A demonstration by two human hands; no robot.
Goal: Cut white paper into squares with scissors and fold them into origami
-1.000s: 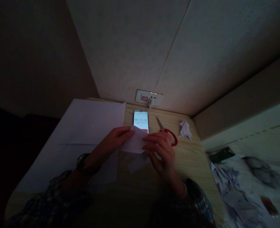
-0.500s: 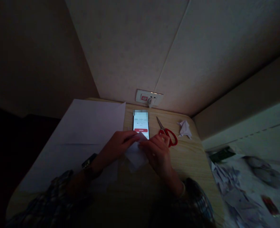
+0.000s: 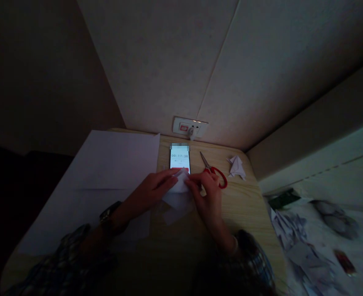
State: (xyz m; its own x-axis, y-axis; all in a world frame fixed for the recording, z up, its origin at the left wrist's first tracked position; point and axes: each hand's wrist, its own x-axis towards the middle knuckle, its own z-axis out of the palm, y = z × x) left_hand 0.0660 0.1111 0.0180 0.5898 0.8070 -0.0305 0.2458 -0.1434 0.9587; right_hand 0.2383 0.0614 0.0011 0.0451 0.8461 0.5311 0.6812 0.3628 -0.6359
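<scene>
A partly folded white sheet of paper (image 3: 178, 201) is between my hands at the middle of the table. My left hand (image 3: 153, 187) pinches its upper left edge between thumb and fingers. On the other side, my right hand (image 3: 206, 191) grips the upper right edge with thumb and fingertips. Just beyond the paper lies a phone (image 3: 179, 158) with a lit timer screen, its lower end covered by my fingers and the paper. Red-handled scissors (image 3: 220, 176) lie beside my right hand, blades pointing away, one handle partly hidden behind it.
Large white paper sheets (image 3: 107, 164) cover the table's left side. A folded paper figure (image 3: 237, 167) sits at the back right. A wall socket (image 3: 190, 127) with a plug is behind the table. Crumpled papers (image 3: 304, 250) lie on a lower white surface at right.
Both hands have shifted slightly at the paper's top, and more of its folded upper part shows between them. The whole view has moved a little.
</scene>
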